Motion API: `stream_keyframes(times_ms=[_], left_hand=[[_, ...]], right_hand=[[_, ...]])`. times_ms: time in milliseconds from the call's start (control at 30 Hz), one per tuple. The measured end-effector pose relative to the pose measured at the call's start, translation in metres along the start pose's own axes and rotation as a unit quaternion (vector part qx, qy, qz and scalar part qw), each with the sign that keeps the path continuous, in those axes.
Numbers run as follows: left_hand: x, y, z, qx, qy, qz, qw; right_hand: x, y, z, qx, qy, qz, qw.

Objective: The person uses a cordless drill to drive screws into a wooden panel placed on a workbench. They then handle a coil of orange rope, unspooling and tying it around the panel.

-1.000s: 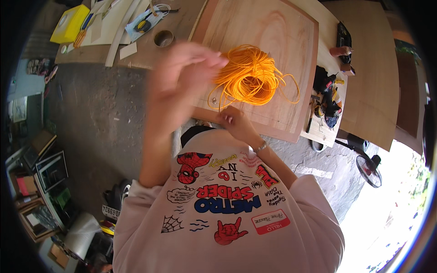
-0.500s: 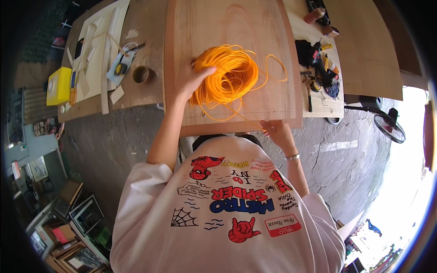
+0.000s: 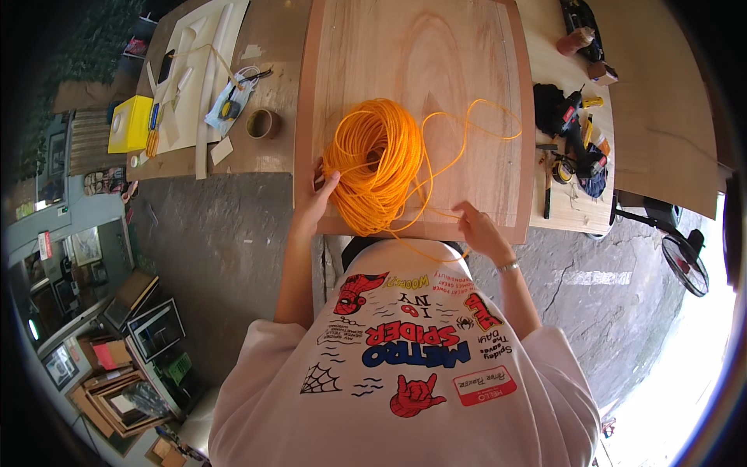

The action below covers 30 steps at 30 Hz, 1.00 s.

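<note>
A thick coil of orange cord lies on the brown-edged wooden board, near the edge closest to me. My left hand grips the coil's left side, its thumb against the strands and its fingers partly hidden. Close to the board's near right edge, my right hand pinches a loose strand between thumb and fingers. That strand runs over from the coil, and a short tail hangs below the hand. Another loose length loops across the board to the coil's right.
At left, a bench bears a brown cup, a yellow box, a face mask and pale strips. A cordless drill and a tape measure lie at right. A black fan stands beyond, over the concrete floor.
The coil has turned and come closer to me, with my left hand still at its left side. My right hand keeps the strand. The whole view has shifted slightly.
</note>
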State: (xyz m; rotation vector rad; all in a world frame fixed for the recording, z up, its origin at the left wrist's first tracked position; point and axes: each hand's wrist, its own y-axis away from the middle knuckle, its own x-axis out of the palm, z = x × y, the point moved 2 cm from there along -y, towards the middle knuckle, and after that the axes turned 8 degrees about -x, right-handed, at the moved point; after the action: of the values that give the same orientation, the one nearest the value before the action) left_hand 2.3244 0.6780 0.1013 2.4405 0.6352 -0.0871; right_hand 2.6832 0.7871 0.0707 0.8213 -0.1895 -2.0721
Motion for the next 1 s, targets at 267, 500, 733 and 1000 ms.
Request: stream_keyframes(times_ms=[267, 500, 733, 1000], left_hand=[[-0.019, -0.015, -0.006, -0.005, 0.086, -0.070, 0.994], [-0.039, -0.011, -0.005, -0.008, 0.074, -0.110, 0.991], [0.005, -0.007, -0.067, 0.237, -0.122, -0.107, 0.958], [0.054, 0.000, -0.062, 0.317, -0.518, -0.015, 0.795]], right_hand=[[0.020, -0.042, 0.018, -0.056, -0.017, -0.105, 0.993], [-0.009, 0.032, 0.012, 0.007, -0.217, -0.426, 0.878], [-0.010, 0.038, 0.020, 0.121, -0.574, -0.099, 0.804], [-0.171, 0.089, 0.000, 0.126, -0.002, -0.080, 0.989]])
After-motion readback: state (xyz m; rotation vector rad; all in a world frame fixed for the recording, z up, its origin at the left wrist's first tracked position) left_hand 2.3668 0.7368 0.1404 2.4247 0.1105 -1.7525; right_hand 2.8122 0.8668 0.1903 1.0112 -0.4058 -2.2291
